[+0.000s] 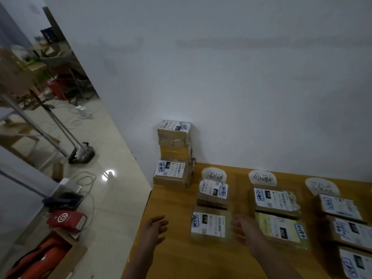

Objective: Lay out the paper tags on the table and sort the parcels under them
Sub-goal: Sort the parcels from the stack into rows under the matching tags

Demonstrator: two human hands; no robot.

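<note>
Both hands empty, fingers spread loosely, hovering over the table [173,248]. Left hand [154,228] and right hand [244,228] flank a flat parcel [210,223]; neither touches it as far as I can tell. Beyond that parcel lies another parcel [213,193], and beyond that a paper tag [214,175]. Past the right hand: second tag [261,178] with two parcels [275,200] below it. Further right: third tag [322,187] heading a column of parcels [340,207]. Beyond the left hand, at the table's far corner against the wall, a stack of parcels [174,154]. Handwriting on the tags is not legible.
</note>
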